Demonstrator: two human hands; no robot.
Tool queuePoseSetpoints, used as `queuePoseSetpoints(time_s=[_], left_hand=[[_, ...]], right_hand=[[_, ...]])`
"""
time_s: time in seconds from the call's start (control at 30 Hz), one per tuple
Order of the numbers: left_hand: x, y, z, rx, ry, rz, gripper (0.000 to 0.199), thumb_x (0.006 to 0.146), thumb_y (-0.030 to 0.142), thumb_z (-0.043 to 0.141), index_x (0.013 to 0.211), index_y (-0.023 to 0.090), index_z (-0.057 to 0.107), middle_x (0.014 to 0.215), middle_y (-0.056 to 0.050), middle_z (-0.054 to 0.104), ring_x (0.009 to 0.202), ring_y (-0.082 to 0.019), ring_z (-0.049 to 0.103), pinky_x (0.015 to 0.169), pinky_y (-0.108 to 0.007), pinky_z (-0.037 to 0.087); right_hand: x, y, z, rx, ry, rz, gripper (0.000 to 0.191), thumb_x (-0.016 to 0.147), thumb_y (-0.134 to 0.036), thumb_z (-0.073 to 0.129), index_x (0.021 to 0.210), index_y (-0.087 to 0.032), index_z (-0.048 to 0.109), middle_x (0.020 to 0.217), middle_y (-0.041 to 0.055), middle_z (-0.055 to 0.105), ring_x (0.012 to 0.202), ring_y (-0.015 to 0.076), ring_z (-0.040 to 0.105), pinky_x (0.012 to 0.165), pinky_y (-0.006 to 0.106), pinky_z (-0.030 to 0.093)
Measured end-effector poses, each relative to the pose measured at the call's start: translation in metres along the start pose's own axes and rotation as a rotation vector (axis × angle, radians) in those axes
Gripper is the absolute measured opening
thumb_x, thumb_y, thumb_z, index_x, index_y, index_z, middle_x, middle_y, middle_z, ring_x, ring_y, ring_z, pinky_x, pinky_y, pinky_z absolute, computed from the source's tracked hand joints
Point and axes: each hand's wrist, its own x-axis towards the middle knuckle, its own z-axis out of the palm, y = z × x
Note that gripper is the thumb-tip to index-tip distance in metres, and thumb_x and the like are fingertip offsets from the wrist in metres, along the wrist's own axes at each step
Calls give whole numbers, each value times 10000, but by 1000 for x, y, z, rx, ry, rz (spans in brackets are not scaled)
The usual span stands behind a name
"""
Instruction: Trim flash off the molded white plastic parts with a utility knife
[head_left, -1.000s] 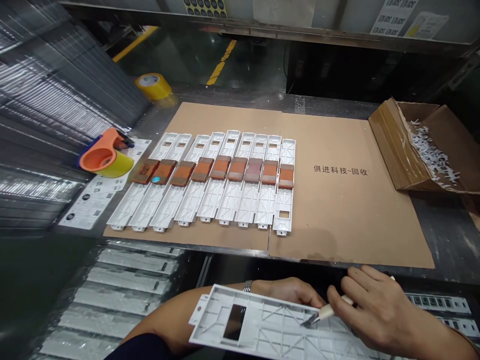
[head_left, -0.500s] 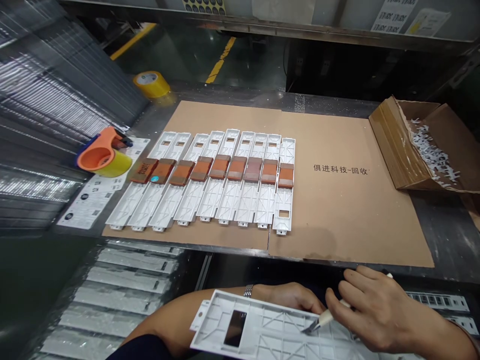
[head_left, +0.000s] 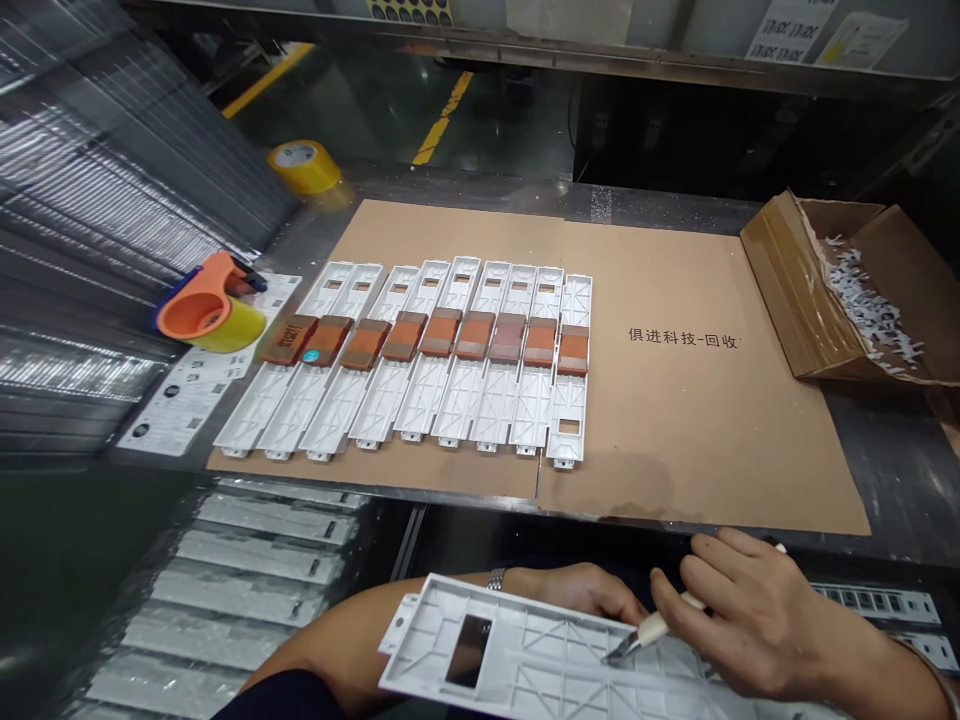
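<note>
Ribbed white plastic panel (head_left: pixel 540 660) under slim pale-handled knife (head_left: pixel 637 638).

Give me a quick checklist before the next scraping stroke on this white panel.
1. Knife gripped by right hand: ok.
2. Blade tip on the panel: ok, it meets the ribbed face.
3. Left hand steadying the panel's far edge: ok.
4. Left fingers out of the blade's path: cannot tell, they sit close behind the tip.
5. Scrap box open at the right: ok.
6. Room on the cardboard mat beside the row of panels: ok.
</note>
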Motion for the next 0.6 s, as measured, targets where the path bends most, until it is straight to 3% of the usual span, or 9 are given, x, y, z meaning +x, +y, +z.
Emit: queuePoseSetpoints(time_s=[0.2, 0.4, 0.6], left_hand=[[1, -10, -5, 0, -18, -27, 235, 564, 443, 695, 544, 218, 631, 573, -11, 517, 582, -153, 436, 545, -286, 331], [16, -38, -17, 13, -115, -40, 569, 354, 672, 767, 585, 171, 626, 533, 20, 542, 543, -129, 467, 520, -270, 346], [14, -42, -18, 75, -136, -48, 659, 381, 752, 718, 653, 164, 601, 627, 10, 545, 603, -128, 467, 573, -284, 354]], right_hand=[[2, -2, 2, 11, -15, 11, 226, 823, -76, 445, 954, -130, 620, 623, 6, 521, 555, 152, 441, 537, 336, 273], [0, -2, 6, 49, -6, 8, 230, 812, -70, 438, 943, -126, 618, 610, 1, 499, 533, 157, 418, 522, 334, 239], [-4, -4, 6, 59, -9, 4, 224, 805, -72, 445, 939, -118, 618, 614, 5, 503, 531, 162, 420, 520, 338, 238]])
